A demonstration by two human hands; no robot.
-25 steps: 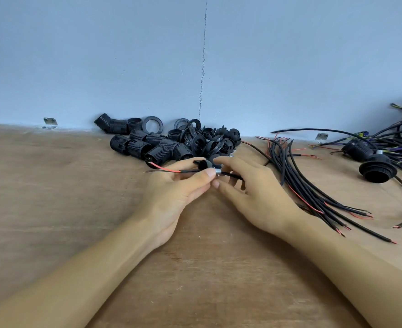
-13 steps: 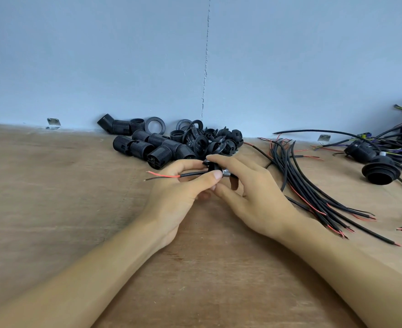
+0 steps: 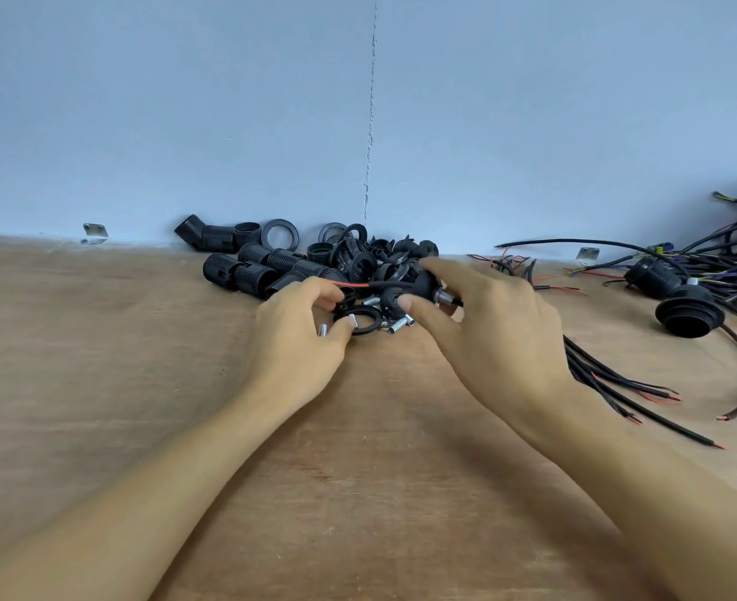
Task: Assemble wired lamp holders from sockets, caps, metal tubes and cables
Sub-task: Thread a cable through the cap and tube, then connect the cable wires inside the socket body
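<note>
My right hand [image 3: 492, 331] pinches a black cap [image 3: 423, 283] between thumb and forefinger. A short metal tube [image 3: 446, 297] sticks out of the cap on the right, and a cable runs through it, its red and black wire ends [image 3: 356, 285] pointing left. My left hand [image 3: 301, 340] is just left of it, thumb and curled fingers pinching a black ring [image 3: 364, 319] that lies on the wooden table [image 3: 98, 362]. Loose metal tubes [image 3: 397, 326] lie between the hands. One more tube [image 3: 323, 330] shows by my left thumb.
A pile of black threaded sockets, rings and caps [image 3: 267, 266] lies against the blue wall behind the hands. A bundle of black cables [image 3: 609, 379] fans out at the right. Finished wired lamp holders [image 3: 690, 316] and tangled wires lie at the far right.
My hands have parted. The left one has let go of the wired cap and dropped onto the black ring. The right one keeps the cap and cable, now nearer the pile.
</note>
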